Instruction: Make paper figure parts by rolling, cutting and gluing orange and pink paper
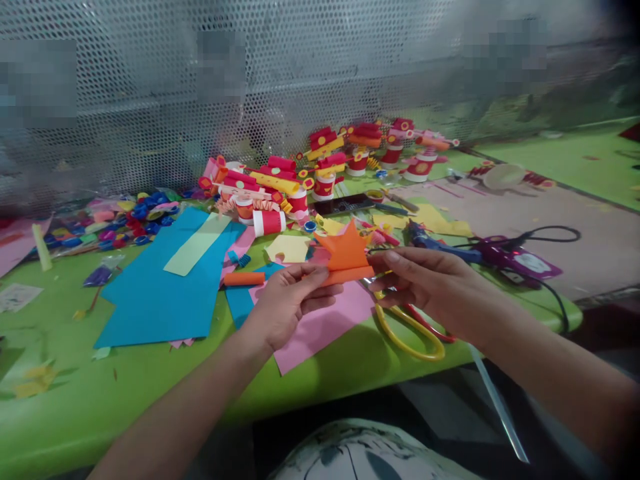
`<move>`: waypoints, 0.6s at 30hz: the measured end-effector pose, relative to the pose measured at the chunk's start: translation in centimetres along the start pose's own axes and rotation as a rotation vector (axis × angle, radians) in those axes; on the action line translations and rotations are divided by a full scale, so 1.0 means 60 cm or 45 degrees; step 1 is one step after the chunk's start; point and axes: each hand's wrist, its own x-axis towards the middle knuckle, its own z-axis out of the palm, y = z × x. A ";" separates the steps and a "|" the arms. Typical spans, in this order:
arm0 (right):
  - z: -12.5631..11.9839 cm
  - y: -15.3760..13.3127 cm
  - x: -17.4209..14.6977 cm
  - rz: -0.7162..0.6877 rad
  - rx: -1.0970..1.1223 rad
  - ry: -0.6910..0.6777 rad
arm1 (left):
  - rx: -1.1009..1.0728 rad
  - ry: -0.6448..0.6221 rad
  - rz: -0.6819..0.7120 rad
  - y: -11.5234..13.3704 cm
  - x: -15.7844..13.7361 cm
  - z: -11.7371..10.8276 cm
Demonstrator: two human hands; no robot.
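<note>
A piece of orange paper (347,248) with jagged points on top and a rolled lower edge is held up in front of me. My left hand (300,293) pinches its left end, thumb on top and fingers beneath. At the right end, the curled fingertips of my right hand (425,280) close on the paper's edge. Under the hands lies a pink paper sheet (320,327). Scissors with yellow and red handles (407,333) rest below my right hand, their blades partly hidden. A small orange paper roll (245,279) lies left of my left hand.
Blue paper (165,293) with a pale green strip (197,245) covers the table's left. Behind are red paper cups (270,222) with paper rolls, a dark phone (344,204) and colourful caps (145,217). A blue glue gun (425,237) and its cable lie right.
</note>
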 end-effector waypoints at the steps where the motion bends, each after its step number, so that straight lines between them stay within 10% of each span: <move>1: -0.001 0.000 0.000 0.011 -0.016 -0.013 | -0.024 0.021 -0.021 0.001 0.000 0.001; 18: 0.009 0.012 -0.003 -0.088 -0.021 0.024 | 0.124 -0.179 0.191 -0.015 -0.006 -0.003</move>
